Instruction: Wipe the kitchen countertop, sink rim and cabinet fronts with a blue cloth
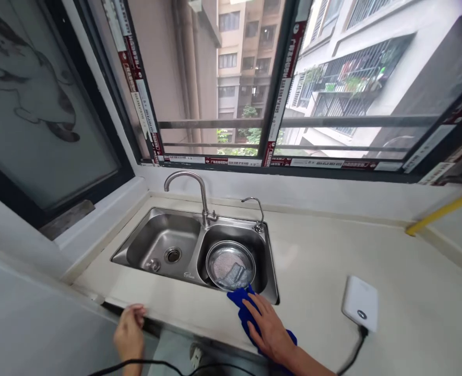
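Note:
My right hand (268,329) lies on a blue cloth (236,297) at the front edge of the counter, just before the right sink basin. Its fingers are stretched over the cloth and press it down; part of the cloth is hidden beneath the palm. My left hand (129,331) hovers by the counter's front edge further left, with the fingers curled together and nothing visible in them. In the right basin of the steel double sink (195,274) sits a round metal strainer pan (215,261), and a crumpled, clear-looking wrap (236,274) rests in it.
A tall curved faucet (203,196) and a small thin faucet (261,209) stand behind the sink. On the counter (309,261) to the right lies a white power bank (359,303) with a black cable (356,352). A yellow pipe (442,211) rises at the far right.

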Tool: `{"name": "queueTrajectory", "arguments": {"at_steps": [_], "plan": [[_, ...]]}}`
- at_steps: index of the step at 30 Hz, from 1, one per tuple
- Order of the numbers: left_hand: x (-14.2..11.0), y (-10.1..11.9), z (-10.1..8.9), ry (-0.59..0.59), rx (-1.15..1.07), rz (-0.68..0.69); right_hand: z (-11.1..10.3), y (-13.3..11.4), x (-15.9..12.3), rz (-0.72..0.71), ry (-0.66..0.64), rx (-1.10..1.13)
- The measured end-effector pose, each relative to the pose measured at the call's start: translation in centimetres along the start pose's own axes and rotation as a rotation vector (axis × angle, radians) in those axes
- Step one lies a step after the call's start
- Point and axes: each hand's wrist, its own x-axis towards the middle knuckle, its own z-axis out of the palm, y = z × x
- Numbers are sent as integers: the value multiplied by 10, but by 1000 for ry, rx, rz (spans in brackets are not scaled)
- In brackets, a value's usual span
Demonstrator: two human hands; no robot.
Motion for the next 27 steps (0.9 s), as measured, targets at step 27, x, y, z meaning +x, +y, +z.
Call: {"name": "queueTrajectory", "arguments": {"at_steps": [27], "plan": [[0, -22, 93, -336, 501, -52, 109, -161, 244, 65, -447, 246]]}}
